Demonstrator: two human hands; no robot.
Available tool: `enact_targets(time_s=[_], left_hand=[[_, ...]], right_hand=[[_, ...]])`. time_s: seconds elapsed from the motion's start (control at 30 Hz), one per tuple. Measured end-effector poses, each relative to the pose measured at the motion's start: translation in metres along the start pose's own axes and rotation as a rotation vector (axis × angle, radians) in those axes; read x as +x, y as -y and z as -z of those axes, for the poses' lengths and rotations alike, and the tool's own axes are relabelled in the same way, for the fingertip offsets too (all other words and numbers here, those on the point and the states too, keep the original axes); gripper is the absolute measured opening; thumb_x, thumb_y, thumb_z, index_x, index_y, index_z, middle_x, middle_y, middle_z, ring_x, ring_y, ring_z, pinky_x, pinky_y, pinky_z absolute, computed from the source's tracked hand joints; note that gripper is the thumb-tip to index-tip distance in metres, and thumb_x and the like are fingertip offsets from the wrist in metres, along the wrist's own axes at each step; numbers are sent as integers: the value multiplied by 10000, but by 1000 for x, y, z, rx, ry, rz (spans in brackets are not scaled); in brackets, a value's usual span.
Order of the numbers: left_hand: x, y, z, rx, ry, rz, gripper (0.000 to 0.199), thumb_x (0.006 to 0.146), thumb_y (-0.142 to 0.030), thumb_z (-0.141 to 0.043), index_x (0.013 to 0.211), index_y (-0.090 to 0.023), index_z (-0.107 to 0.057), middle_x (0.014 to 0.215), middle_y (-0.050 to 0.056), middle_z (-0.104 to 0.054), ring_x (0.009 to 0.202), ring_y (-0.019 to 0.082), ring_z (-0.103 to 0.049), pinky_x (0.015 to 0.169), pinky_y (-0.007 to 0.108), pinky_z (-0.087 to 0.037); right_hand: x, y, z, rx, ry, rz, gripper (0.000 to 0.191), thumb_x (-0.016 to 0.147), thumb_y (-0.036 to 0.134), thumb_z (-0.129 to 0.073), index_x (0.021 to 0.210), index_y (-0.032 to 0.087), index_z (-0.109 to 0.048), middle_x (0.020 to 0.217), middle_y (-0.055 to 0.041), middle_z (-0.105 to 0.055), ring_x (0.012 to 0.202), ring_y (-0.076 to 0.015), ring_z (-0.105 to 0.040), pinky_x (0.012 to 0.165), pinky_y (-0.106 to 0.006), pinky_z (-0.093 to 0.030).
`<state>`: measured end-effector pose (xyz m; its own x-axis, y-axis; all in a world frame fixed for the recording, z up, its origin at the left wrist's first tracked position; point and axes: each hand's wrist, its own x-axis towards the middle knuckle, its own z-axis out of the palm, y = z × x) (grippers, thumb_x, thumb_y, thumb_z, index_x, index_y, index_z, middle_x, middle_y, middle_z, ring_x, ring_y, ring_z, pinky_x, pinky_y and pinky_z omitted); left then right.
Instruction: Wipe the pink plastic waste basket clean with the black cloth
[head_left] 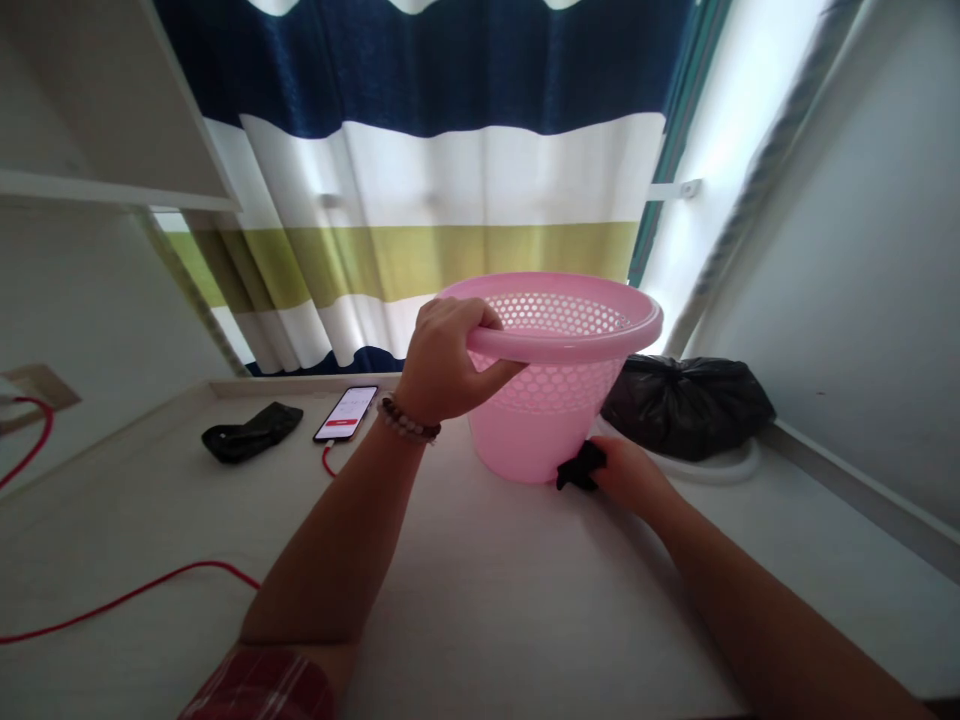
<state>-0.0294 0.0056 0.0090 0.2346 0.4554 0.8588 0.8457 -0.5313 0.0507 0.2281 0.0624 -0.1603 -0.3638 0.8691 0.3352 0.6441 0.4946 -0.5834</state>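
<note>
A pink plastic wastebasket [525, 430] with a perforated upper wall stands on the white tabletop, its base seeming to touch the surface. My left hand [454, 360] grips its rim at the near left, thumb outside the wall. Low on the basket's right side, my right hand [626, 470] clutches a bunched black cloth [581, 466] against or very close to the wall. Some of the right fingers are hidden behind that cloth.
Behind my right hand sits a tied black garbage bag [690, 405] over a white ring [724, 470]. To the left lie a black folded item [251, 432] and a phone [346, 414] on a red cable [150, 585]. A striped curtain [435, 180] hangs behind.
</note>
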Motion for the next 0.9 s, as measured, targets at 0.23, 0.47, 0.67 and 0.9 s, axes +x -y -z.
enact_targets(time_s=[0.23,0.47,0.67,0.9], left_hand=[[3,0,3,17,30,-13,343,694,-505,-615,744,-192,-482,715,4,-540,701,150,-473,751,333,-382],[3,-2,3,-14,27,-27,323,680,-475,-630,715,-195,-472,710,5,-540,690,148,-471,723,327,-388],[3,0,0,6,-3,-3,320,667,-467,-641,709,-196,-474,695,2,-537,683,150,-461,677,316,-378],[3,1,-3,42,-19,31,325,669,-472,-645,722,-198,-479,697,-2,-533,684,151,-480,632,300,-372]], right_hand=[[1,8,17,82,-270,-12,131,697,153,-548,808,176,-613,699,-2,-627,600,-146,-553,536,-235,-393],[-7,32,33,164,-623,228,216,728,124,-536,932,191,-553,862,-38,-567,784,-176,-546,690,-284,-443],[-9,44,26,113,-545,311,205,721,125,-540,913,196,-556,883,-54,-562,793,-178,-540,693,-284,-436],[-4,16,12,-42,-106,59,171,629,133,-605,779,205,-643,758,-22,-650,703,-174,-577,597,-242,-379]])
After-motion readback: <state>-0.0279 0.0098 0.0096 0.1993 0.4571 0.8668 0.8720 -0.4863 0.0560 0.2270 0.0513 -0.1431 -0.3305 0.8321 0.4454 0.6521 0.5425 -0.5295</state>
